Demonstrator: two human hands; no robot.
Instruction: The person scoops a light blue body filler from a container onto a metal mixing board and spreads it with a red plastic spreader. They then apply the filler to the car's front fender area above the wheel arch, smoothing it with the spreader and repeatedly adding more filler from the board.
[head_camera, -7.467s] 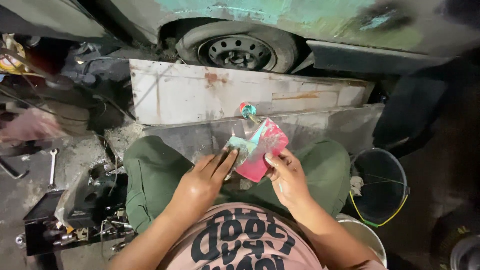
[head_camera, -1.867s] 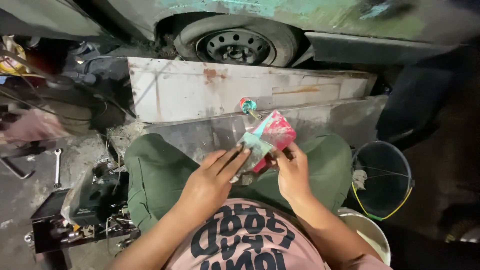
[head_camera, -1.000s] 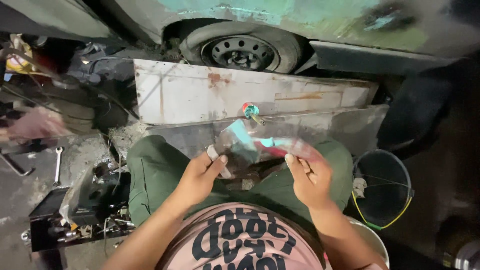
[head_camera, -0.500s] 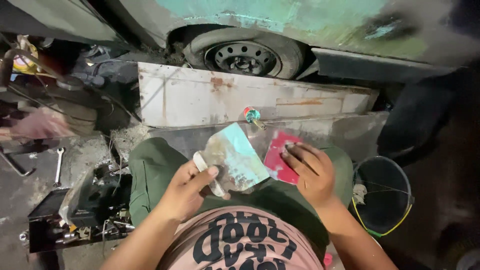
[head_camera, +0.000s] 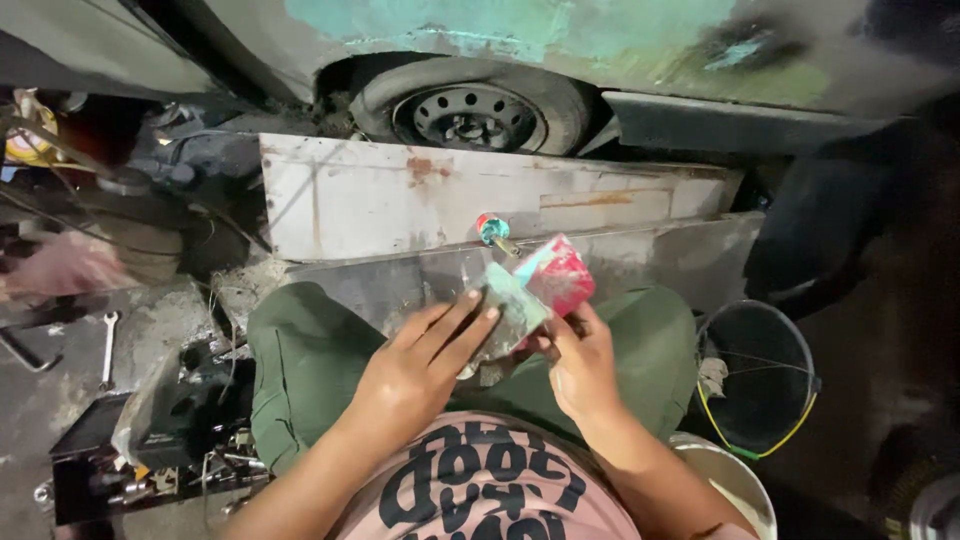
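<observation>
A: Counting from the left, what do you have?

B: I take the red packet (head_camera: 558, 275) as my landmark. Far left of it I see one spanner (head_camera: 107, 345) flat on the floor, then one dark tray of small parts (head_camera: 150, 455) beside the left knee. Nearer the packet comes the left hand (head_camera: 420, 375), fingers out flat, pressing one grey-green sheet (head_camera: 505, 315) that overlaps the packet's lower left edge.

A: And the packet itself?

B: One only, held above the lap, tilted. The right hand (head_camera: 580, 365) is just below it, thumb and fingers pinched on its lower edge. So both hands are grasping: left on the sheet, right on the packet.

A: Anything behind?

B: One screwdriver (head_camera: 492, 230) with a red and teal handle stands just above the packet, against two metal panels (head_camera: 400, 200). One wheel (head_camera: 470, 110) sits higher, under the car body.

A: To the right?

B: One dark bucket (head_camera: 760, 380) with a yellow wire handle, well apart from the packet, and one white pail (head_camera: 735, 490) rim below it.

A: Room to move?

B: Tight. The panels close the front; the tray and the bucket hem in the knees on either side.
</observation>
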